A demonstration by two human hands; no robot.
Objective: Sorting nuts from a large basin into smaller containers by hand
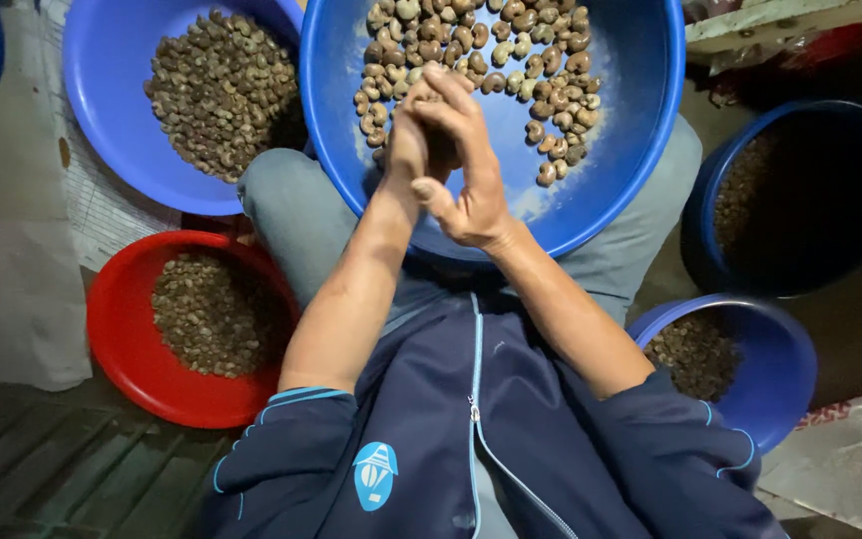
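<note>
My left hand (403,150) and my right hand (469,175) are pressed together above the large blue basin (641,150) that rests on my lap. The right hand's fingers curl over the left hand, so anything between them is hidden. The basin holds a loose heap of pale brown nuts (511,50) at its far side. Its near side is bare blue plastic dusted with white powder. Both hands hover just in front of that heap.
A second blue basin of nuts (112,130) sits at the upper left, with a red basin of smaller nuts (122,349) below it. Two dark blue tubs with nuts (800,379) (720,250) stand on the right. White sheeting (12,250) covers the floor on the left.
</note>
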